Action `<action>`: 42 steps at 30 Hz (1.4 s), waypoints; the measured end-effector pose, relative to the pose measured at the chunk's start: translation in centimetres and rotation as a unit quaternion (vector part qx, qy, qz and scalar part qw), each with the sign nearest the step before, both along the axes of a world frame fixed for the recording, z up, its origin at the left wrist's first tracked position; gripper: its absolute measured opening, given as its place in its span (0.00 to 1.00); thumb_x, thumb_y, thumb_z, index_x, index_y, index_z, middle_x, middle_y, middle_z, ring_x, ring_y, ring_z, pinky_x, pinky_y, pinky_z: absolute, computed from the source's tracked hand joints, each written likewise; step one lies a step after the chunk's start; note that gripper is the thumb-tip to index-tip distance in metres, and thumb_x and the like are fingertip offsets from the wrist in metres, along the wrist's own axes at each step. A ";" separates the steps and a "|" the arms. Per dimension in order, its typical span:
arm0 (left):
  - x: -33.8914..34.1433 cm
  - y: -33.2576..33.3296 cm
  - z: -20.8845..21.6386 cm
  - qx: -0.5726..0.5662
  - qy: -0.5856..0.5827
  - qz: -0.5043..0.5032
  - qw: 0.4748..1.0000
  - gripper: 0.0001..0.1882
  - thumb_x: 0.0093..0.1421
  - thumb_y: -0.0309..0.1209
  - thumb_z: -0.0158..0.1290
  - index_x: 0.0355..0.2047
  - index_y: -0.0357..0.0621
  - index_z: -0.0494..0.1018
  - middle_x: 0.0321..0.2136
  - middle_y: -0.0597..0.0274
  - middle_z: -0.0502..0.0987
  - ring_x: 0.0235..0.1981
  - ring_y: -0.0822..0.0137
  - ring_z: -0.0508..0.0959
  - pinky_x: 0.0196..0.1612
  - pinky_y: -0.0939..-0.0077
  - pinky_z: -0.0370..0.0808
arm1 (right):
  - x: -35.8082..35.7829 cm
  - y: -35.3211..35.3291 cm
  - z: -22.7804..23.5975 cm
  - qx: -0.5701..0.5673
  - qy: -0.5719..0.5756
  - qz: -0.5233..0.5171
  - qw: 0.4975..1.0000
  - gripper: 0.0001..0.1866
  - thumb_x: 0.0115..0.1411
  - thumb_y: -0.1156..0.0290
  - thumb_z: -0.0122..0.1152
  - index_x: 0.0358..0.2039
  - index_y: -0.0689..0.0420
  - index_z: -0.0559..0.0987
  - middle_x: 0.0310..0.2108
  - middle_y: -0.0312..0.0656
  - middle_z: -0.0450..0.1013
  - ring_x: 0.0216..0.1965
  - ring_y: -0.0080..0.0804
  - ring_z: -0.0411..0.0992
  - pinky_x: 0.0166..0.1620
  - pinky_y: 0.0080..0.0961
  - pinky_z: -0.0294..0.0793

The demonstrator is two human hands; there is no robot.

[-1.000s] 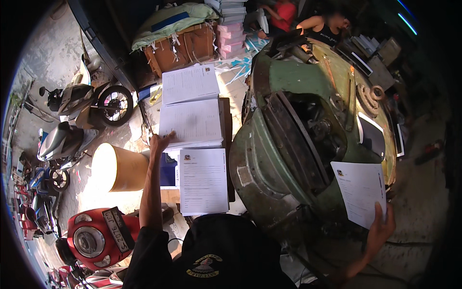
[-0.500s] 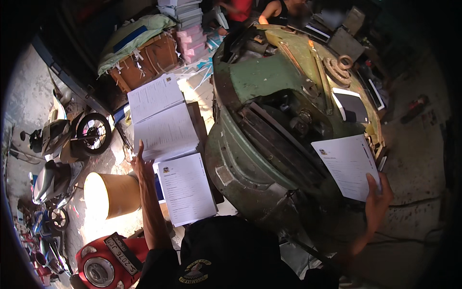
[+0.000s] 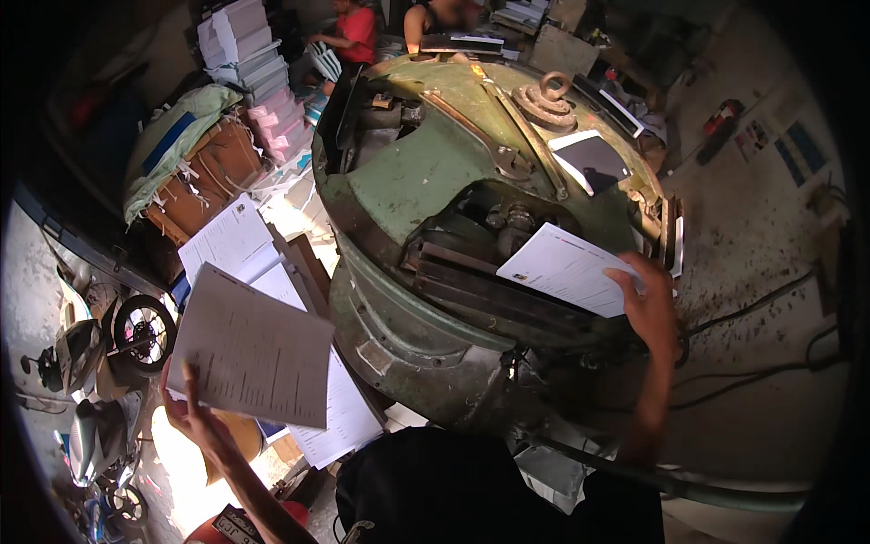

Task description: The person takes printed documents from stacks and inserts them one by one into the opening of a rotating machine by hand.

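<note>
Pinched in my left hand (image 3: 192,412) is a printed sheet (image 3: 258,349), raised and tilted, its shaded face toward me. It hangs over the stacks of printed forms at my left and hides part of them. The far stack (image 3: 228,238) and the near stack (image 3: 340,419) still show around it. On the right, my right hand (image 3: 645,295) grips a batch of printed forms (image 3: 562,272) by its right end, thumb on top. That batch is held over the near edge of the green machine (image 3: 408,181); whether it touches the metal I cannot tell.
On the machine lie a dark-covered booklet (image 3: 591,163), a spanner (image 3: 489,140) and round iron weights (image 3: 546,107). Behind the stacks stands a brown box (image 3: 204,190) under a green sack. Motorbikes (image 3: 100,390) stand at left. Two people, one in a red shirt (image 3: 359,38), are at the back.
My left hand has lifted a sheet off the stacks and moved left and nearer. My right hand has brought its batch of forms leftward and farther over the machine. The whole view has shifted.
</note>
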State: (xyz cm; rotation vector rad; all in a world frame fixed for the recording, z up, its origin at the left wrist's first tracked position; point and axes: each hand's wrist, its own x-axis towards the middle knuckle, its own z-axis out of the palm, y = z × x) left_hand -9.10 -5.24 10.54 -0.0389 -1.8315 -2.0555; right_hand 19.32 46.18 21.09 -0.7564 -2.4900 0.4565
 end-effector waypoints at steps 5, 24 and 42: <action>0.1 -3.2 -5.4 0.172 -0.266 -0.132 0.939 0.30 0.66 0.45 0.47 0.61 0.38 0.66 0.51 0.48 0.76 0.45 0.57 0.80 0.49 0.62 0.79 | 0.8 0.6 -1.2 -0.012 -0.011 0.036 0.999 0.10 0.60 0.71 0.65 0.40 0.61 0.81 0.35 0.49 0.77 0.38 0.46 0.72 0.37 0.36 0.73; 1.1 -5.1 -17.5 -0.135 -0.296 -0.218 0.920 0.33 0.66 0.44 0.55 0.65 0.37 0.61 0.54 0.57 0.71 0.54 0.65 0.71 0.58 0.66 0.66 | 3.0 5.3 -5.3 -0.128 -0.071 -0.054 0.988 0.12 0.53 0.72 0.72 0.37 0.62 0.85 0.32 0.49 0.80 0.32 0.36 0.78 0.38 0.30 0.75; -27.3 -5.8 -15.8 -0.508 -0.188 0.007 0.841 0.45 0.54 0.66 0.55 0.50 0.30 0.73 0.46 0.41 0.77 0.48 0.53 0.77 0.54 0.56 0.71 | 8.1 10.9 -9.7 -0.175 -0.090 -0.006 0.980 0.11 0.52 0.79 0.71 0.38 0.62 0.85 0.31 0.46 0.81 0.34 0.27 0.78 0.36 0.26 0.74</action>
